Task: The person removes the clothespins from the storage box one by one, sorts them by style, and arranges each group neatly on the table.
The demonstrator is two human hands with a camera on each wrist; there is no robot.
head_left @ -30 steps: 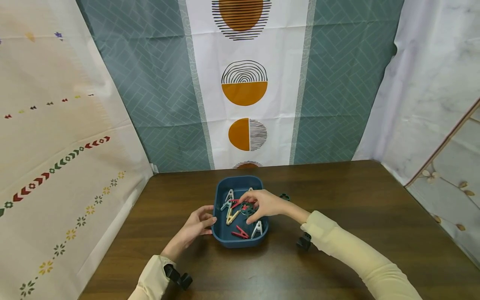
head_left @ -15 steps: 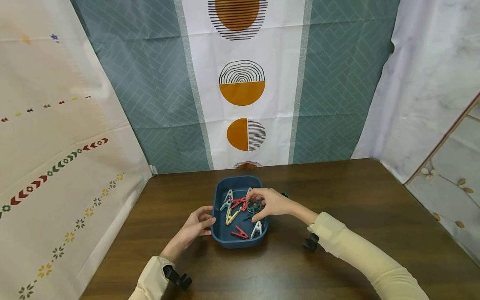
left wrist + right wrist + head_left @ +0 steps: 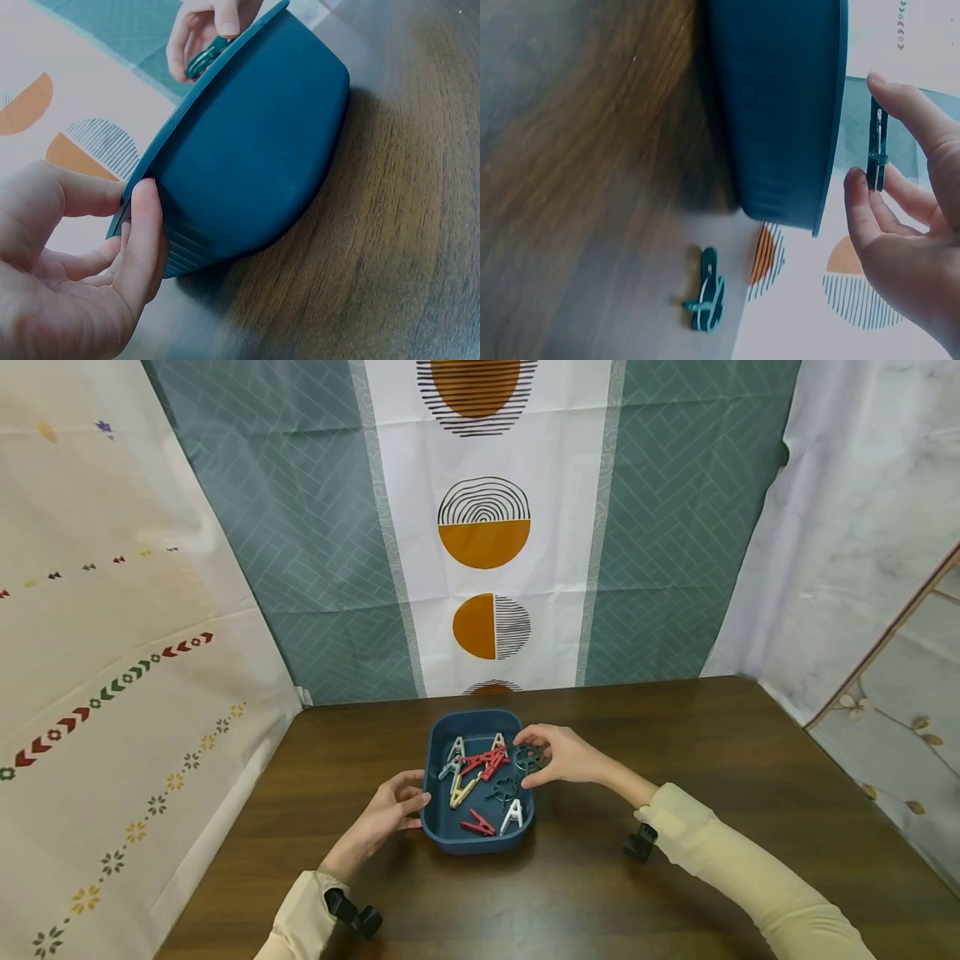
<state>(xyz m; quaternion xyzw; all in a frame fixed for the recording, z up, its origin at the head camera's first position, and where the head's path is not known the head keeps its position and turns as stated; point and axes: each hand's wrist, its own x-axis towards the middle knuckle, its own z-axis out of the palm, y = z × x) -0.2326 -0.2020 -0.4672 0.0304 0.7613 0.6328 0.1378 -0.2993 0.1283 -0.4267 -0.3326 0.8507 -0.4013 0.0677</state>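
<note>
My left hand (image 3: 397, 800) pinches the rim of a blue plastic bin (image 3: 247, 142) at its left side, thumb and fingertips on either side of the edge. Over the bin's right rim, my right hand (image 3: 566, 756) holds a dark green plastic plant clip (image 3: 877, 146) with a round, open frame, between thumb and fingertips. A similar green clip (image 3: 506, 789) lies inside the bin. Around it are red clothespins (image 3: 492, 762), a cream clothespin (image 3: 462, 791), white clothespins (image 3: 512, 816) and a pale blue clothespin (image 3: 451, 766).
Another green clip (image 3: 706, 292) lies on the brown wooden table (image 3: 637, 893) beyond the bin's right side, hidden behind my right hand in the head view. Patterned cloths (image 3: 337, 527) hang along the table's back and sides.
My right hand has drawn up and to the right from the bin's middle to its right rim, bringing the green plant clip. The left hand stays on the rim.
</note>
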